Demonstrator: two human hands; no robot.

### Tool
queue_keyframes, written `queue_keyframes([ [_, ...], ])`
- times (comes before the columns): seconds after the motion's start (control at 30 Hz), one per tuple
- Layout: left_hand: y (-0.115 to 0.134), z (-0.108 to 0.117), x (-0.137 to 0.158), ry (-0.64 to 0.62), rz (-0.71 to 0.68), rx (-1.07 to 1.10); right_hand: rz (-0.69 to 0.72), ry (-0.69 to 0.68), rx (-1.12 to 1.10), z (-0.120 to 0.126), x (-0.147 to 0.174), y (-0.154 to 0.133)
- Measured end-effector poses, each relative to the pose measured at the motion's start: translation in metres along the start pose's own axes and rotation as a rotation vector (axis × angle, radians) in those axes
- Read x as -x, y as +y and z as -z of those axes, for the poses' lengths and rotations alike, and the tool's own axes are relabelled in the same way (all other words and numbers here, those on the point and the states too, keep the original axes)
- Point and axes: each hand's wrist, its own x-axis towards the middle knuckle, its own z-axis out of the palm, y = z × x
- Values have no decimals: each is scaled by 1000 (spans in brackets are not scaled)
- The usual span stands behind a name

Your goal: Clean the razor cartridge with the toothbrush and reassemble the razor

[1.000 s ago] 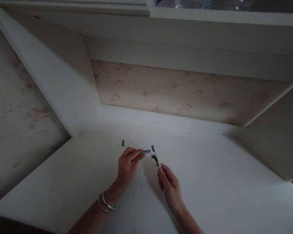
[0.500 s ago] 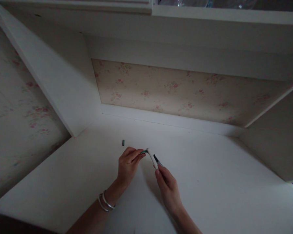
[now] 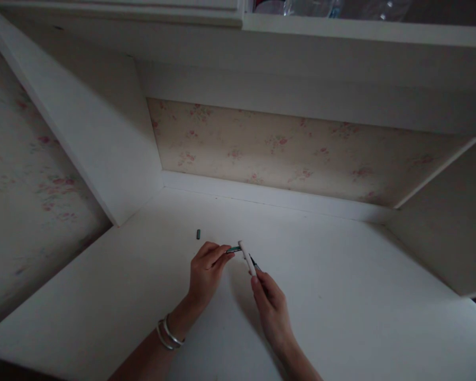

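A narrow green-and-black piece (image 3: pixel 233 249), resembling a razor cartridge, is pinched between the thumb and fingers of my left hand (image 3: pixel 206 270). Its right end meets or nearly meets the top of a slim white stick (image 3: pixel 247 258); I cannot tell if they touch. My right hand (image 3: pixel 273 307) is closed around the lower part of that stick, together with a dark-tipped handle (image 3: pixel 255 262) partly hidden behind it. Beyond my left hand, a second small green-and-black piece (image 3: pixel 198 234) lies on the white tabletop (image 3: pixel 341 286).
White side panels (image 3: pixel 91 132) flank the tabletop, and a low ledge (image 3: pixel 277 196) runs along its back below flowered wallpaper (image 3: pixel 238 143). An overhead shelf (image 3: pixel 360 32) carries clear plastic items (image 3: pixel 309 7). The tabletop's left edge slopes toward me.
The dark tip, earlier apart from the white stick on its right, now sits partly behind it. The stick and the left-hand piece keep nearly the same positions. The view has shifted slightly.
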Motion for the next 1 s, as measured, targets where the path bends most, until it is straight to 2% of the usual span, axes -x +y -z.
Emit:
queue_keyframes([
  [0.13, 0, 0, 0, -16, -17, 13, 48, -51, 8, 0, 0, -2],
  [0.3, 0, 0, 1, -16, -5, 2, 14, -23, 9, 1, -1, 0],
  [0.47, 3, 0, -1, 1, -17, 6, 39, -91, 5, 1, -1, 1],
  [0.7, 0, -1, 0, 0, 8, 5, 13, -20, -6, 5, -2, -1],
  [0.9, -2, -1, 1, -2, -10, -15, 69, -95, 17, 2, 0, 0],
  [1.0, -3, -1, 1, -6, -13, -33, 40, -50, 18, 5, -2, 0],
])
